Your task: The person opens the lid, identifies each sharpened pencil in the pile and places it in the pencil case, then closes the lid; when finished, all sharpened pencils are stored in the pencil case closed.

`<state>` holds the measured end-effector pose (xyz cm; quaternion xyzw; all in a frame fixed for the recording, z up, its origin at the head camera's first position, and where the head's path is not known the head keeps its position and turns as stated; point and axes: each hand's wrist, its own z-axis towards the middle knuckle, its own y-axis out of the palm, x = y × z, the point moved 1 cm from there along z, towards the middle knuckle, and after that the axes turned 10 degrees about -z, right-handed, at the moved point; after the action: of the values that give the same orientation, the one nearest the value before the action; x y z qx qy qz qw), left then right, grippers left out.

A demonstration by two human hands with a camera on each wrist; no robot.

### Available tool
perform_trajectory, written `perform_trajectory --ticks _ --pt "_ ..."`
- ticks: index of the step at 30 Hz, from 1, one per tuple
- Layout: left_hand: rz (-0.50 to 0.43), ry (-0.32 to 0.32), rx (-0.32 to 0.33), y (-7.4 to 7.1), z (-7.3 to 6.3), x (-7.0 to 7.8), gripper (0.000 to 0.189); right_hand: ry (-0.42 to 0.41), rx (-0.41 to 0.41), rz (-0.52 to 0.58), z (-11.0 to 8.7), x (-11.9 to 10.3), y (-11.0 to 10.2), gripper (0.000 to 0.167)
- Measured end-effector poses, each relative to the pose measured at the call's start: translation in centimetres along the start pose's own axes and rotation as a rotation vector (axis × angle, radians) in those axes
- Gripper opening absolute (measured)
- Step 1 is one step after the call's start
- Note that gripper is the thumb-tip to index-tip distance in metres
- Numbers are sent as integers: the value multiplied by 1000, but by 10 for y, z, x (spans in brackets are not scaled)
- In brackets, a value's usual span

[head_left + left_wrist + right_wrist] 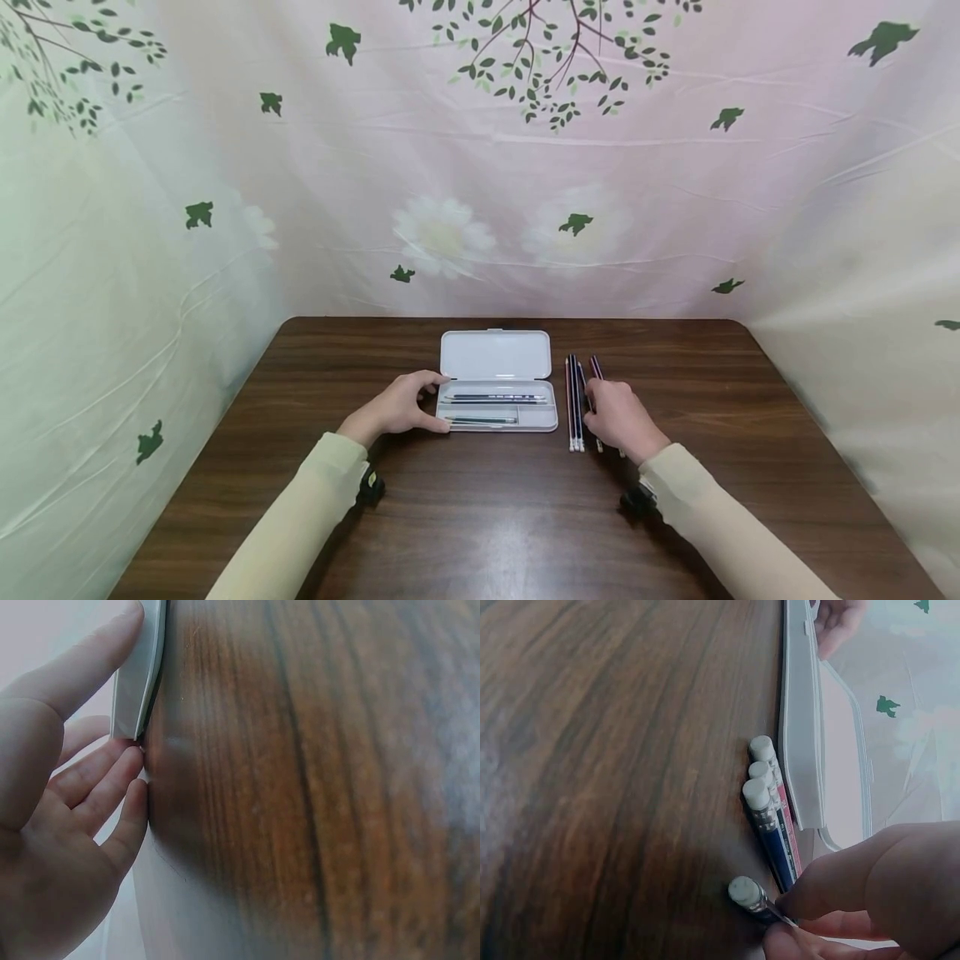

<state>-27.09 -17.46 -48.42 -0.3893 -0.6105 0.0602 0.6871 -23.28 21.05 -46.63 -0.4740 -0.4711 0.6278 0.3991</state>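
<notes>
Right grip [618, 421] pinches a pencil [744, 891], left grip [402, 404] holds the case [537, 417] by its left end: pickup, seemingly; next wants steady lifting.

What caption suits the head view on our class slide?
Left grip holding an open white pencil case, right grip pinching a pencil beside it.

Screened-off tabletop work spot; whether home, office or lab, can't tell. Pale fabric [360, 167] hangs behind and along both sides, printed with leafy branches [531, 12], green bird shapes [343, 42] and big pale flowers [442, 237]. Dark wood-grain table [495, 500] sits inside it.
</notes>
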Motion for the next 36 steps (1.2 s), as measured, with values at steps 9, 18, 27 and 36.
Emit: perform_trajectory --ticks 9,18,27,36 --pt "-10 -7 6 1 0 0 82 16 15 -30 0 -4 0 16" --pt "-7 -7 3 1 0 1 82 83 -35 -44 0 -6 -1 10" --pt "-7 5 2 -1 0 1 83 87 -18 -76 -3 -6 -11 12" --pt "-9 -2 -1 0 0 0 83 88 -9 -101 -7 -5 -17 9"
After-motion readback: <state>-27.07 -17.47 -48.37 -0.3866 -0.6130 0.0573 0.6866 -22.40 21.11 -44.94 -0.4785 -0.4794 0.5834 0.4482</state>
